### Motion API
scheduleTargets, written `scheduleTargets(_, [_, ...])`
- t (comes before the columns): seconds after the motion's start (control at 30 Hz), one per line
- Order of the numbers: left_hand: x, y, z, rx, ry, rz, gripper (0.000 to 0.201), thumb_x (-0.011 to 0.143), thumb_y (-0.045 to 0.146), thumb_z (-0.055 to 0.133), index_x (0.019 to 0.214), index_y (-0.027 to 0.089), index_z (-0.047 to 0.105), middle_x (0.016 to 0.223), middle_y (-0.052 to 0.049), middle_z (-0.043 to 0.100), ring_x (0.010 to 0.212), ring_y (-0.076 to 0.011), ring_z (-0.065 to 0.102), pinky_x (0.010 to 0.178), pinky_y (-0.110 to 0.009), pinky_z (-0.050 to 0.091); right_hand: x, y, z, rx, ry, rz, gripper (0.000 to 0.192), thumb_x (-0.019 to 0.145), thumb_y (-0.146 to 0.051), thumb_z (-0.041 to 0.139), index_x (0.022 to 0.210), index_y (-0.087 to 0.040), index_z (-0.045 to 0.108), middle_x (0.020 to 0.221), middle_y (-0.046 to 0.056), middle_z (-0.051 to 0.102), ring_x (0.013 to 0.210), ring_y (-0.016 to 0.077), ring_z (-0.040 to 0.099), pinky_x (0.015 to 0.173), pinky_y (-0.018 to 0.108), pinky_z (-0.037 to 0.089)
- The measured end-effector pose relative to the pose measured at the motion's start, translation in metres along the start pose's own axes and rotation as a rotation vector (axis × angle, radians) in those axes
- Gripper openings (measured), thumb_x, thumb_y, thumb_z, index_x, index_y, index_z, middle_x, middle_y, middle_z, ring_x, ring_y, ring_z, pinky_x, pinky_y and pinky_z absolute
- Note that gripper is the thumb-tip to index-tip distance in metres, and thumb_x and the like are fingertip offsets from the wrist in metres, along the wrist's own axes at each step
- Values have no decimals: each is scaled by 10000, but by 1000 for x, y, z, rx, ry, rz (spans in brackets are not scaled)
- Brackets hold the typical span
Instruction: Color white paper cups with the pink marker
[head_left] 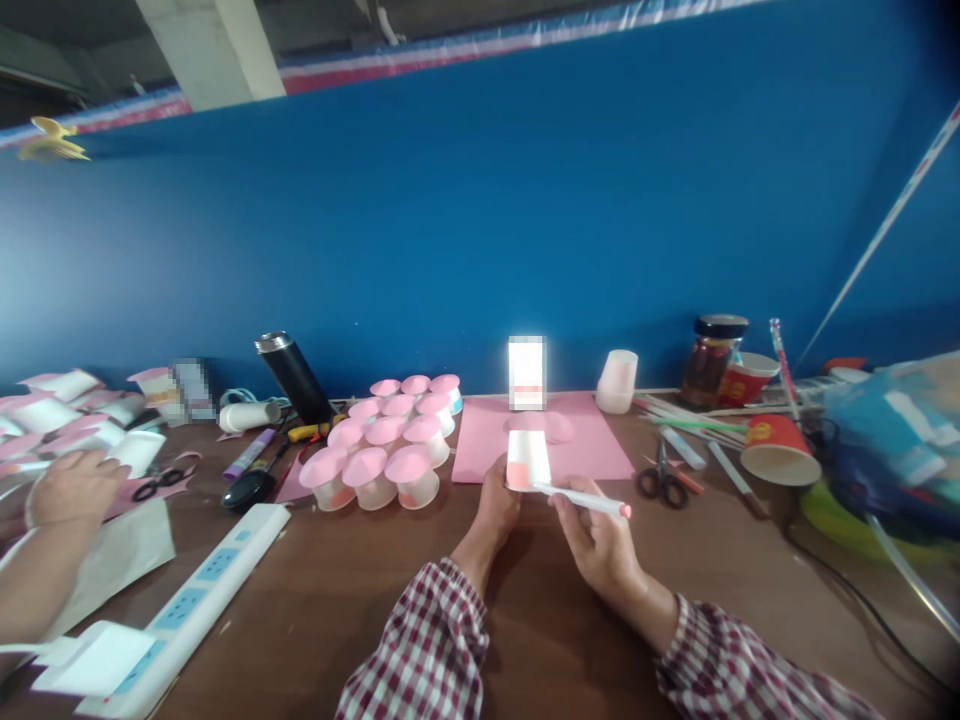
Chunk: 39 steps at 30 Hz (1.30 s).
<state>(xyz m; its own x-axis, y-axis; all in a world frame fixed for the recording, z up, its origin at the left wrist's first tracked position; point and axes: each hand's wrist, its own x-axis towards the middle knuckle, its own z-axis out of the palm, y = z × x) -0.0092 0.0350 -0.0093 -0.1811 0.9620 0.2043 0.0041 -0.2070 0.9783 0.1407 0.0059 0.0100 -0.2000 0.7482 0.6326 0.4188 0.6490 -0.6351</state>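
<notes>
Just before the pink sheet, my left hand pinched a light, crushable paper cup by its side; right hand gripped a marker.

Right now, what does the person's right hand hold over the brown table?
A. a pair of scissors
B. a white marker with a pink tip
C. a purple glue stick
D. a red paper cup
B: the right hand grips a white marker whose pink tip points right, beside the small white cup in the left hand.
</notes>
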Motion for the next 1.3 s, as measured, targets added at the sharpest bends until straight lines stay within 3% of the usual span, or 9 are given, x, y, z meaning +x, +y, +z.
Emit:
scheduleTargets(0.7, [2, -7, -1, 55, 4, -21, 128, 698, 218, 624, 799, 141, 609, 733, -23, 628, 671, -151, 523, 619, -252, 407, 0, 3, 2, 6, 19, -24, 169, 945, -236, 469, 980, -166, 619, 876, 80, 690, 661, 172, 649, 635, 269, 511])
scheduleTargets(1.03, [1, -7, -1, 28, 30, -46, 125, 662, 198, 633, 775, 152, 607, 676, 10, 607, 612, -127, 499, 595, -242, 399, 2, -3, 0, -35, -31, -8, 168, 946, -245, 459, 927, -163, 605, 683, 21, 605, 499, 136, 536, 512, 246, 428])
scheduleTargets(1.3, [1, -11, -1, 19, 31, -49, 174, 636, 185, 657, 802, 151, 615, 716, -1, 631, 644, -138, 526, 610, -246, 416, 4, -5, -1, -18, -40, -17, 167, 948, -229, 442, 889, -167, 586, 665, 10, 576, 486, 126, 507, 500, 241, 403])
